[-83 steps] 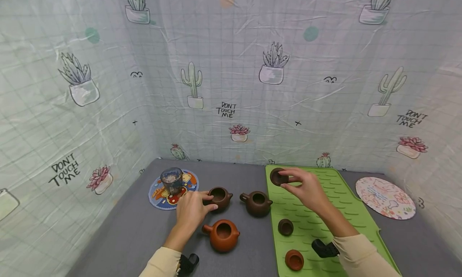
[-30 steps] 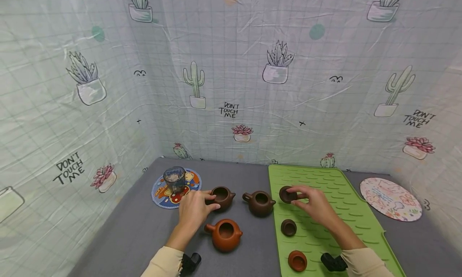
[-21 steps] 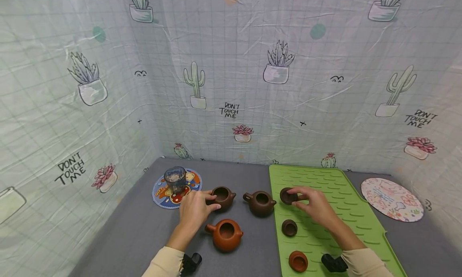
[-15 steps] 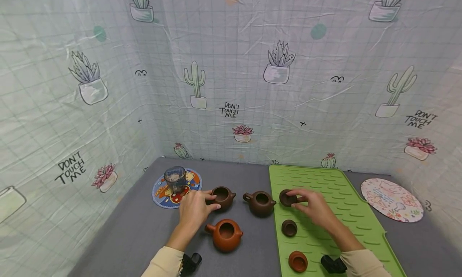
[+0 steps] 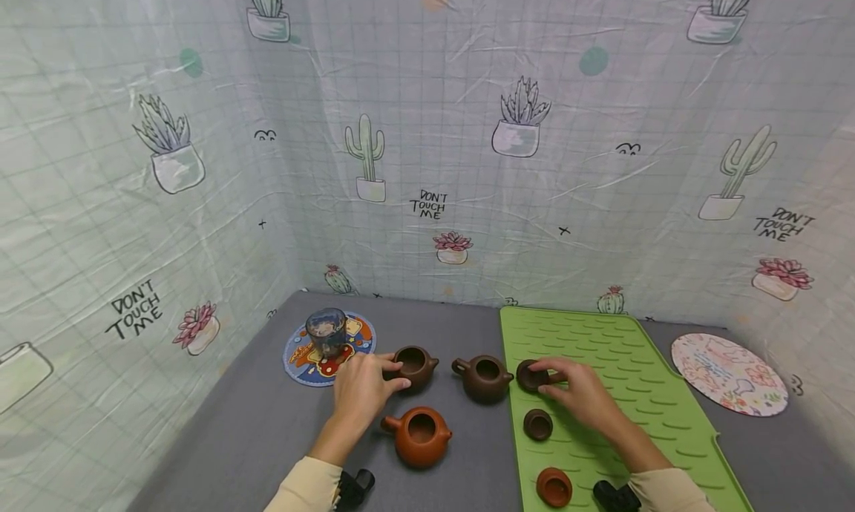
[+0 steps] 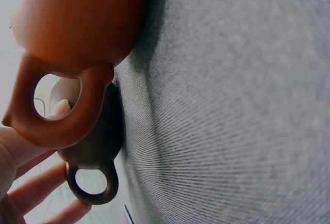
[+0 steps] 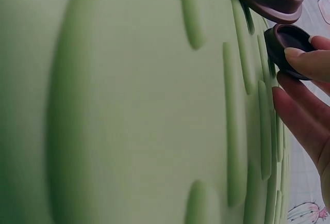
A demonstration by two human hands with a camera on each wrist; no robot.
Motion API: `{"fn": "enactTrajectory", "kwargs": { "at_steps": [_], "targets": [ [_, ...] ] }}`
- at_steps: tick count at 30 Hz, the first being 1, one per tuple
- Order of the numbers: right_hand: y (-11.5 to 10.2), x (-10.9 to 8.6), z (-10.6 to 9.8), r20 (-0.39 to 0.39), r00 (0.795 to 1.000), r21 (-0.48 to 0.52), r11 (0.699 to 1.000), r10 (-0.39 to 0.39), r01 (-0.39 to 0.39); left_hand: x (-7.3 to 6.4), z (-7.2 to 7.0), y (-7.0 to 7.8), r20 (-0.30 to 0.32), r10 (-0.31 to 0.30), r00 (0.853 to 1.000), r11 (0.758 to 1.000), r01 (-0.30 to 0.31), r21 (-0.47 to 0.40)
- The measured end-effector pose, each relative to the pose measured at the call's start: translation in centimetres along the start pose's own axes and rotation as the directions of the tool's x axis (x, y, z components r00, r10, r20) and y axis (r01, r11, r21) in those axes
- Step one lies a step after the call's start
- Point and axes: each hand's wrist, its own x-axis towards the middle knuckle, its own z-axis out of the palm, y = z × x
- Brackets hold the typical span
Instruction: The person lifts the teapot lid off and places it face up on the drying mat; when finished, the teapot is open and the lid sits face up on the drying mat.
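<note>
My left hand (image 5: 361, 393) grips a lidless dark brown teapot (image 5: 417, 378) by its rim and side on the grey table. In the left wrist view its loop handle (image 6: 93, 199) shows beside my fingers. A second dark brown teapot (image 5: 485, 384) stands to its right, and an orange-brown one (image 5: 422, 449) nearer me; both are lidless. My right hand (image 5: 577, 393) pinches a dark teapot lid (image 7: 281, 53), hollow side up, low at the green mat's left edge. Another dark lid (image 5: 537, 424) and an orange-brown lid (image 5: 554, 487) lie on the mat in front of it.
The ridged green mat (image 5: 628, 371) covers the table's right part. A tinted glass (image 5: 326, 334) stands on a colourful round coaster (image 5: 364, 334) at the back left. A pale patterned round mat (image 5: 729, 375) lies far right. Printed curtains (image 5: 467, 163) enclose the back and sides.
My right hand has brought its dark lid from the back of the green mat toward me, beside the second teapot's spout, and lowered it. My left hand keeps its hold on the teapot.
</note>
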Motion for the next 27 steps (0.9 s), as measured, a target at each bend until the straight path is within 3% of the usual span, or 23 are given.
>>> {"fn": "enactTrajectory", "kwargs": {
  "at_steps": [15, 27],
  "targets": [
    [0.01, -0.12, 0.00, 0.031, 0.999, 0.001, 1.000, 0.027, -0.027, 0.02, 0.17, -0.07, 0.013, -0.001, 1.000, 1.000, 0.001, 0.006],
    [-0.16, 0.17, -0.43, 0.090, 0.988, 0.062, 0.989, 0.129, -0.135, 0.07, 0.10, 0.07, 0.018, -0.008, 1.000, 1.000, 0.008, 0.014]
  ]
}}
